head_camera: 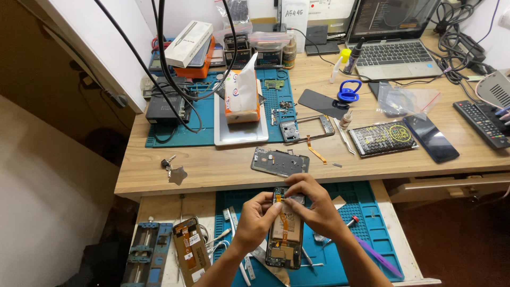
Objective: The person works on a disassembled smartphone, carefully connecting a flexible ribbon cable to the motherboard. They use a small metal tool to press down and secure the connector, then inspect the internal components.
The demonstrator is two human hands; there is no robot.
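An opened phone body (285, 239) with its back off lies on a blue work mat (366, 199) on the pull-out shelf. An orange flex cable runs down its middle. My left hand (256, 219) grips the phone's upper left edge. My right hand (314, 204) pinches at the top of the orange cable near the phone's upper end. Both hands meet over the top of the phone.
Another opened phone (190, 250) and a metal clamp jig (144, 252) lie to the left. Tweezers and a purple pry tool (380, 258) sit on the mat. On the desk: a phone frame (280, 161), tissue box (242, 95), battery pack (383, 138), laptop (396, 37), remote (481, 123).
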